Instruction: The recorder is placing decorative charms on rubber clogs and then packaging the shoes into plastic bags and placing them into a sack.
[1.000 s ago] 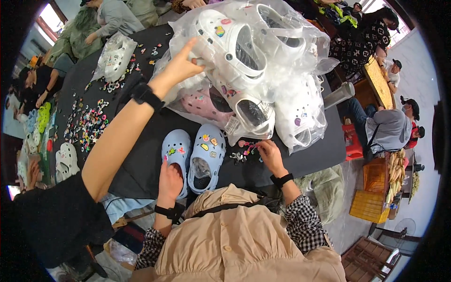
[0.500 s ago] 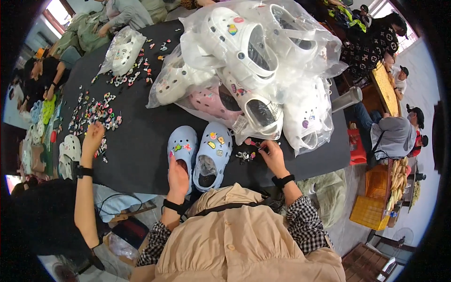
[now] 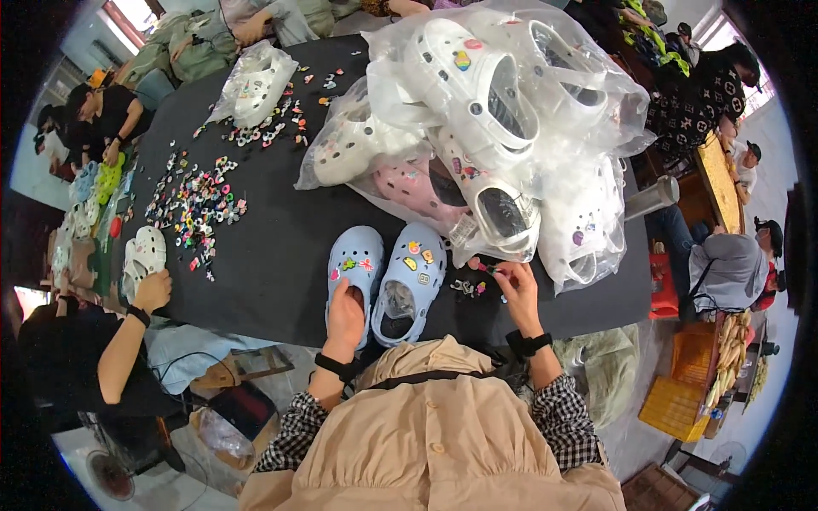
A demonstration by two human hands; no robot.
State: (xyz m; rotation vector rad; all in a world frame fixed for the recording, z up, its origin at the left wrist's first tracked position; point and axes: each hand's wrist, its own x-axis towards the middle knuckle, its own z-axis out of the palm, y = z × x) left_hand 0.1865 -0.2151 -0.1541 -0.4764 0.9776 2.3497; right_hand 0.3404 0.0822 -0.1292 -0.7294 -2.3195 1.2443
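Note:
Two light blue clogs stand side by side at the table's near edge, toes pointing away from me. My left hand point(image 3: 345, 317) is closed around the heel side of the left clog point(image 3: 356, 249), its thumb at the opening. That clog bears a few colourful charms on its toe; the right clog point(image 3: 407, 281) carries several and has clear plastic stuffed inside. Right of them, my right hand point(image 3: 518, 294) pinches its fingertips together beside a pinkish charm point(image 3: 475, 264). Whatever lies between those fingertips is too small to make out. Several loose shoe charms point(image 3: 467, 289) lie close by.
Clear-bagged white and pink clogs point(image 3: 473, 85) are heaped beyond my hands on the black table point(image 3: 273, 285). Scattered charms point(image 3: 200, 204) spread to the left. A co-worker's hand point(image 3: 153, 291) touches a white clog point(image 3: 145, 255) there. Yellow-orange crates point(image 3: 677, 409) stand at right.
The whole view has shifted, so the table sits farther right. My hands keep their places by the clogs and charms. The co-worker's hand has gone from the charm pile to the white clog.

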